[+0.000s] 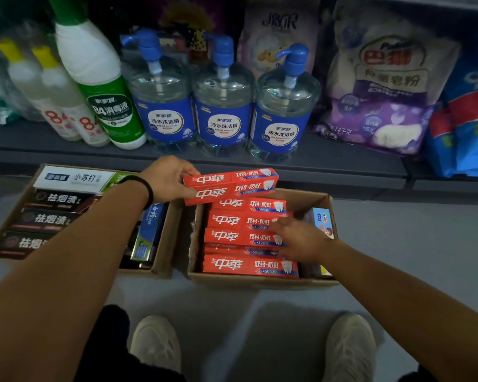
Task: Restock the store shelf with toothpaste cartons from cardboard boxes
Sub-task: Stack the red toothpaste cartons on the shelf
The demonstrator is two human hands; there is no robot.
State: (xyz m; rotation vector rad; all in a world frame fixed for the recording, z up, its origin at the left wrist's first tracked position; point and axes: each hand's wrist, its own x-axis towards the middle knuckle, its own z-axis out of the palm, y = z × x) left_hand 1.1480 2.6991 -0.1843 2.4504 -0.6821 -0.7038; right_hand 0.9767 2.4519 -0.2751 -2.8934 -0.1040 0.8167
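My left hand point(169, 179) grips two red toothpaste cartons point(232, 185) by their left ends, holding them above the far edge of the right cardboard box point(260, 281). Several more red cartons point(243, 237) lie stacked flat inside that box. My right hand point(298, 238) reaches into the box with its fingers on the right ends of the middle cartons; whether it grips one is unclear. The left cardboard box point(163, 267) holds black cartons point(50, 219), a white carton point(72, 179) and blue ones point(149, 230).
The dark bottom shelf point(329, 161) behind the boxes carries three blue-pump dish soap bottles point(222, 100), a green disinfectant bottle point(102, 86), white bottles and a purple detergent bag point(384, 86). Both boxes stand on the grey floor. My shoes point(156, 343) are below.
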